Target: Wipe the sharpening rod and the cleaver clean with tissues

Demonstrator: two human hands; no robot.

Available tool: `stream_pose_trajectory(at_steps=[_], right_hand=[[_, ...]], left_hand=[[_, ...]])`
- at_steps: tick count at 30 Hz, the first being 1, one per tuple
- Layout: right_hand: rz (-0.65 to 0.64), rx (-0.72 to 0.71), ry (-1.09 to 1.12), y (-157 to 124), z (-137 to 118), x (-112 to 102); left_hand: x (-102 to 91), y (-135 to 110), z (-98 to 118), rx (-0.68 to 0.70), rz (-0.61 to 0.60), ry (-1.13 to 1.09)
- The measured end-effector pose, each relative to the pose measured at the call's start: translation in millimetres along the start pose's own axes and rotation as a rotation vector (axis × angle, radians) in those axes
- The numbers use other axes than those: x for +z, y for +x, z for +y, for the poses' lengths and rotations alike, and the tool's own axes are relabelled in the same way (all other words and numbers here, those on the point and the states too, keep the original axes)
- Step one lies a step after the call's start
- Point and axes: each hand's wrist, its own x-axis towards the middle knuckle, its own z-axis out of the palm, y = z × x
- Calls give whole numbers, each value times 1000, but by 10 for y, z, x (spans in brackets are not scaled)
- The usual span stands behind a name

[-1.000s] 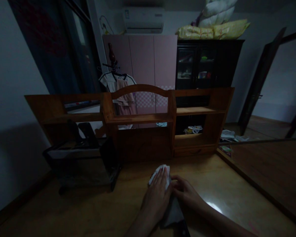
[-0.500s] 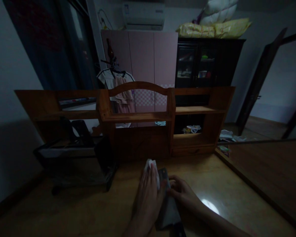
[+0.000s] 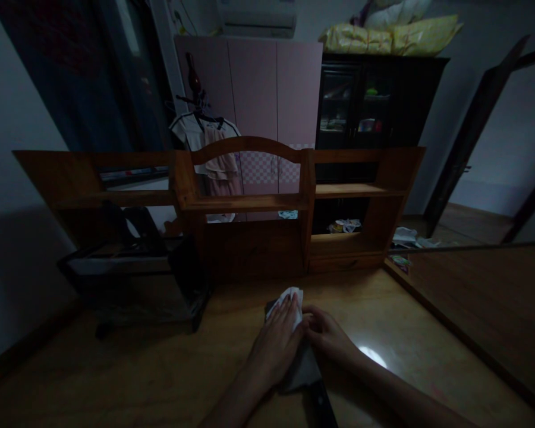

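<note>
A broad grey knife blade lies flat on the wooden desk, its dark handle pointing towards me. A crumpled white cloth rests on the blade's far end. My left hand lies flat on the cloth, fingers stretched out, pressing it onto the blade. My right hand sits just to the right, fingers curled, pinching the blade's right edge. The two hands touch at the fingertips.
A wooden shelf unit stands along the back of the desk, close behind the hands. A dark rack is at the left. A raised wooden panel borders the desk on the right. The room is very dim.
My left hand slid the cloth along the blade, away and slightly left, then back to the right. My right hand stayed on the blade. The view has tilted down a little.
</note>
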Motion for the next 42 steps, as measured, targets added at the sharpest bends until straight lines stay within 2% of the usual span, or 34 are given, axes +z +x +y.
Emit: stream_pose_trajectory(at_steps=[9,17,21,25,31,36,42], right_hand=[[-11,8,-5,2,31,-17],[9,-2,37,14,13,1],[5,25,-13,3,38,-18],[-9,60,34,-4,46,-24],[-32,70,53,-24,-12,-27],[-18,90,48,-18,0,-36],[-19,98,86,-10,-32,-21]], left_hand=[[-21,11,58,-47,35,-5],[-92,44,50,49,-45,-54],[-68,47,28,-10,13,-28],[-36,31,-81,-77,70,43],[106,-10,-226,-195,185,86],[143,-53,-156,-243,229,107],[85,-52,-61,-325,293,128]])
